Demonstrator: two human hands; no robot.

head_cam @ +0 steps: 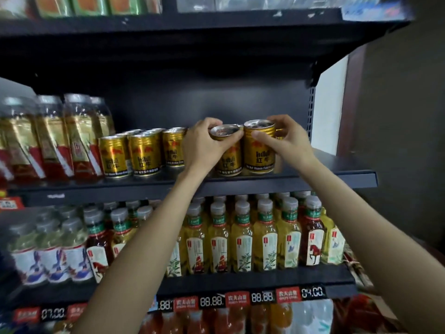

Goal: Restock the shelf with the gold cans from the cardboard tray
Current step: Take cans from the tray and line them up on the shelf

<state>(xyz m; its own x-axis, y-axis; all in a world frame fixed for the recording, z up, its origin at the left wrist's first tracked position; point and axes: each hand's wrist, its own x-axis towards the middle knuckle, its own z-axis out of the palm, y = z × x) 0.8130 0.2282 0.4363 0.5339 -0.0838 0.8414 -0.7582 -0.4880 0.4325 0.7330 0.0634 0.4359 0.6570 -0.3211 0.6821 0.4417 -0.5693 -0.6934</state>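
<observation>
Both my hands are up at the dark middle shelf [337,175]. My left hand [204,143] grips a gold can [228,162] round its top, and the can tilts slightly toward me. My right hand [281,138] grips a second gold can [260,150] that stands upright right beside it. Both cans are at the shelf's front edge. Several more gold cans [144,153] stand in a group to the left on the same shelf. More gold shows behind the held cans. The cardboard tray is out of view.
Tall bottles with gold and red labels [48,141] fill the shelf's left end. Bare shelf lies right of my right hand. The shelf below holds rows of tea bottles [240,237] above price tags [238,300]. A shelf overhead [192,22] carries packets.
</observation>
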